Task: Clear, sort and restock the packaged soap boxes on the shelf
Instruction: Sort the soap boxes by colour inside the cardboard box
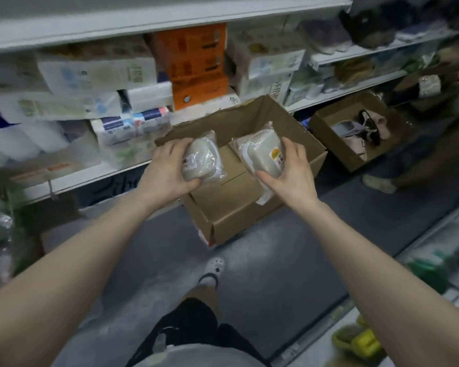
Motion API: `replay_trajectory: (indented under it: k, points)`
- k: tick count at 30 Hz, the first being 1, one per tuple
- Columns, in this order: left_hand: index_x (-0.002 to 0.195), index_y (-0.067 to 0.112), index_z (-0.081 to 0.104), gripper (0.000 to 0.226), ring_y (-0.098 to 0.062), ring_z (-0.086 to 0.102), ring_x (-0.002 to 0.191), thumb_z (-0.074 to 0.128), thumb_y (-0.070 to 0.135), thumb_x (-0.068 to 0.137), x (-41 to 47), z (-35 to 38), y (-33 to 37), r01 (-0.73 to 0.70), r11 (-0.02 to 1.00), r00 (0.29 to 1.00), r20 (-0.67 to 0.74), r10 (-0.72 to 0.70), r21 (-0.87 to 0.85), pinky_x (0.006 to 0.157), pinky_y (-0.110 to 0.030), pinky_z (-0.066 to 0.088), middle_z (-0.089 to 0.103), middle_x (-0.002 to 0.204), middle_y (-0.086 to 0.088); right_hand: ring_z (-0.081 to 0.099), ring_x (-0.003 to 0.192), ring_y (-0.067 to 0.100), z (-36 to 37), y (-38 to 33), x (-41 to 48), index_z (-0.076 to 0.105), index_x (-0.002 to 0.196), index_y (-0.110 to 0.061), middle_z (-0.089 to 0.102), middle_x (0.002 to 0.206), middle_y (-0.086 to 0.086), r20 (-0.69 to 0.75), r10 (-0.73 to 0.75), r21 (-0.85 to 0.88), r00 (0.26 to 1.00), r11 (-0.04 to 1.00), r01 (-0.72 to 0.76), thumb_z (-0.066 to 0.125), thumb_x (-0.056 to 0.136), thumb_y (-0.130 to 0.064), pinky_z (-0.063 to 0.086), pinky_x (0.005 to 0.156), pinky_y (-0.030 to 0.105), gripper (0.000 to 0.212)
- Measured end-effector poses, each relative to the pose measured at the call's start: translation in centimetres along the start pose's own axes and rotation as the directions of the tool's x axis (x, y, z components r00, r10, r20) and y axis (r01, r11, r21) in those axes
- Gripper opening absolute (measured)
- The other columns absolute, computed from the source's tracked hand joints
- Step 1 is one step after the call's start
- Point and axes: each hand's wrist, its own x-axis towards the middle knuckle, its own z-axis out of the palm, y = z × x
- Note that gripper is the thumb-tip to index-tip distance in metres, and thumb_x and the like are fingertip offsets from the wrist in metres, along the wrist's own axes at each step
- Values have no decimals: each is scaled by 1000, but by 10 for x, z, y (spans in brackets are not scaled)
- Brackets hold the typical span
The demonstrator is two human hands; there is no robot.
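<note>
Head view: left hand (pixel 167 170) fingers curl round the left soap box (pixel 202 160); right hand (pixel 289 173) fingers grip the right soap box (pixel 263 152). Both plastic-wrapped boxes are over the open cardboard carton (pixel 239 226), near the shelf (pixel 90 178).

Above my brown cardboard box (pixel 239 221), the left beige clear-wrapped soap box (pixel 200 161) bears a white label (pixel 190 162), the right beige soap box (pixel 265 154) an orange-yellow sticker (pixel 276 155); behind, orange cartons (pixel 196 64).
</note>
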Motion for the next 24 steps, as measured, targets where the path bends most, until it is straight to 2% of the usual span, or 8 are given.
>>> replay_trajectory:
  k: [5, 8, 12, 17, 20, 24]
  points:
    - [146, 19, 32, 91, -28, 41, 125, 77, 45, 70, 69, 48, 17, -3, 999, 1000, 29, 4, -34, 105, -41, 37, 43, 139, -7, 45, 127, 28, -7, 53, 72, 28, 149, -12, 37, 142, 9, 3, 25, -22, 1000, 999, -25, 76, 74, -50, 43, 103, 52, 97]
    - [145, 17, 34, 90, -28, 42, 124, 77, 42, 70, 106, 72, 18, 23, 998, 998, 64, -20, -51, 106, -40, 36, 44, 138, -7, 44, 128, 29, -4, 77, 120, 29, 148, -11, 37, 141, 11, 33, 37, -21, 999, 999, -36, 78, 75, -46, 43, 103, 49, 95]
    - [145, 16, 35, 89, -29, 42, 124, 77, 39, 70, 140, 100, 17, 106, 993, 989, 111, -100, -44, 107, -40, 36, 45, 138, -7, 46, 124, 30, 10, 107, 172, 30, 148, -9, 38, 138, 13, 126, 7, -55, 992, 998, 0, 78, 75, -46, 44, 102, 49, 94]
    - [144, 18, 35, 90, -30, 44, 123, 76, 47, 69, 161, 127, 14, 256, 966, 956, 154, -251, -13, 105, -44, 38, 46, 137, -6, 45, 123, 34, 37, 140, 227, 32, 146, -9, 39, 136, 16, 273, -2, -110, 962, 993, 33, 82, 70, -44, 42, 103, 48, 97]
    - [145, 18, 34, 87, -27, 42, 127, 78, 43, 73, 163, 143, 16, 355, 934, 923, 143, -357, 39, 102, -38, 33, 44, 140, -4, 48, 115, 34, 63, 155, 258, 37, 142, -10, 43, 127, 14, 440, -87, -240, 894, 948, 210, 84, 67, -42, 41, 100, 44, 95]
    - [146, 17, 34, 90, -27, 40, 129, 78, 44, 73, 158, 168, 19, 488, 871, 859, 147, -490, 54, 105, -38, 33, 44, 140, -6, 50, 115, 35, 110, 172, 292, 36, 143, -13, 42, 130, 13, 656, -177, -288, 734, 840, 460, 82, 70, -44, 41, 98, 44, 91]
